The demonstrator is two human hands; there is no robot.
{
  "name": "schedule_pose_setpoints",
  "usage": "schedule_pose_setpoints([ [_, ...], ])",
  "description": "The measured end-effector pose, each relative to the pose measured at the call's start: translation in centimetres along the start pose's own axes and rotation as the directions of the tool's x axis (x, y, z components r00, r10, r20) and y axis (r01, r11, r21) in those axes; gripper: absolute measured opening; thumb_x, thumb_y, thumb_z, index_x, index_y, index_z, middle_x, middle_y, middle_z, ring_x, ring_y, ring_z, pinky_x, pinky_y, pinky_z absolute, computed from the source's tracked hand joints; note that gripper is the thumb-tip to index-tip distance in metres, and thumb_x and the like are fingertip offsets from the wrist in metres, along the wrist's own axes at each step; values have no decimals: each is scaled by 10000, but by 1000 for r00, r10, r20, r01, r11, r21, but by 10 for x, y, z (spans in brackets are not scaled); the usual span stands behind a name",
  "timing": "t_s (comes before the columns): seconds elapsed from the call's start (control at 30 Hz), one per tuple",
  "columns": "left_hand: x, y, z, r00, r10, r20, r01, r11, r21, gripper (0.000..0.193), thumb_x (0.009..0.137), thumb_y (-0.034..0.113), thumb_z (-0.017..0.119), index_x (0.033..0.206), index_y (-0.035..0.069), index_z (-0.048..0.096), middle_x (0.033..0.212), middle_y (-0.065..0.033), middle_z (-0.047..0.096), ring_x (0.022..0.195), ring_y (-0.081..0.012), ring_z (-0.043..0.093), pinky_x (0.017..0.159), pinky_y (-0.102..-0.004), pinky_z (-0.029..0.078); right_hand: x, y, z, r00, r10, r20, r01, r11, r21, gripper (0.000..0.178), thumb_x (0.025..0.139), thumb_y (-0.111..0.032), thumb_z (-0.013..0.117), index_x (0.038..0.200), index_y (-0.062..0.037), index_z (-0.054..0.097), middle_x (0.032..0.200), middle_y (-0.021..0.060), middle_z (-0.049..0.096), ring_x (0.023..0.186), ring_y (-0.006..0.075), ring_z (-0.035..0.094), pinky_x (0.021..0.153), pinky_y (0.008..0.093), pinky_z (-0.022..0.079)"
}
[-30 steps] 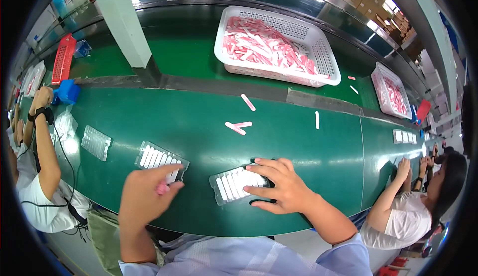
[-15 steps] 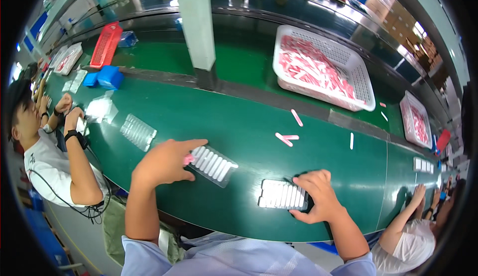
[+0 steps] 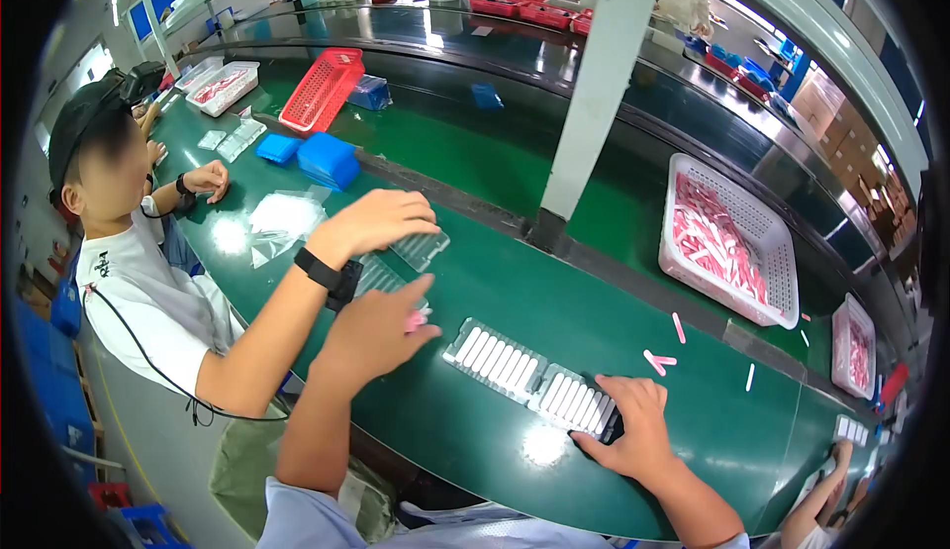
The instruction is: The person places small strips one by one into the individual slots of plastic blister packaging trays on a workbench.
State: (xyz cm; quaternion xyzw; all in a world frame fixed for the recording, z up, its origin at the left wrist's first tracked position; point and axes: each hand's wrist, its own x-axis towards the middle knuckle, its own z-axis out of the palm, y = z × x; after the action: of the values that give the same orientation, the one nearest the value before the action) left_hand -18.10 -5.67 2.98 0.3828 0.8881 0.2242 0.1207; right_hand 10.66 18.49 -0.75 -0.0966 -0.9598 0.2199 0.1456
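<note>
Green table is sweeping from upper left to lower right of the frame. A white-shirted co-worker is occupying the left side, the co-worker's hand reaching over clear empty trays near centre. At right, a white perforated basket is holding pink and white strips; at upper left, a red basket is leaning. The left hand is hovering just left of centre, index finger pointing out; the right hand, right of lower centre, is spreading thumb and fingers wide. Between them, the left tray and right tray are lying end to end, each carrying a row of white strips; the right hand is gripping the right tray's outer end. Loose strips are lying farther right. A small pink piece is sitting in the left hand's grasp.
</note>
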Motion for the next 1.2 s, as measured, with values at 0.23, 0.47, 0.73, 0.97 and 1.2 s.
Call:
schedule_pose_setpoints([
  [0.23, -47, -43, 19, 996, -47, -75, 61, 981, 184, 538, 902, 286, 763, 1370, 56, 631, 749, -136, 697, 707, -374, 681, 661, -463, 549, 43, -16, 14, 999, -38, 10, 39, 999, -11, 767, 669, -322, 919, 1329, -64, 628, 1242, 83, 660, 1119, 283, 564, 973, 421, 352],
  [0.47, -102, -42, 15, 979, -168, -117, 173, 984, 32, 458, 840, 253, 819, 1255, 85, 724, 747, -129, 699, 677, -337, 688, 633, -433, 540, 74, -9, 15, 998, -17, 55, 17, 1000, 1, 776, 678, -338, 924, 1345, -77, 625, 1258, 71, 678, 1133, 273, 567, 977, 423, 365],
  [0.73, -155, -54, 27, 982, -92, -167, 85, 995, -46, 421, 761, 167, 887, 1163, 116, 777, 700, -99, 663, 594, -276, 635, 556, -356, 500, 89, -13, 30, 977, -187, 102, 173, 976, 130, 698, 730, -342, 903, 1334, -105, 646, 1259, 45, 692, 1128, 276, 567, 986, 426, 378],
  [0.97, -139, -23, 41, 993, 63, -101, -65, 998, -21, 322, 787, 193, 872, 1100, 175, 796, 691, -46, 668, 591, -251, 646, 545, -348, 509, 146, -77, 101, 958, -285, 28, 279, 951, 131, 643, 768, -398, 865, 1296, -96, 656, 1222, 44, 673, 1121, 285, 569, 978, 436, 396],
  [1.2, -111, 15, 83, 938, 340, -63, -343, 938, -46, 291, 846, 214, 793, 1135, 198, 766, 775, 7, 730, 674, -207, 710, 567, -346, 548, 214, -119, 154, 888, -340, -309, 372, 927, 49, 480, 887, -371, 720, 1246, -57, 665, 1243, 118, 647, 1165, 295, 562, 978, 449, 413],
])
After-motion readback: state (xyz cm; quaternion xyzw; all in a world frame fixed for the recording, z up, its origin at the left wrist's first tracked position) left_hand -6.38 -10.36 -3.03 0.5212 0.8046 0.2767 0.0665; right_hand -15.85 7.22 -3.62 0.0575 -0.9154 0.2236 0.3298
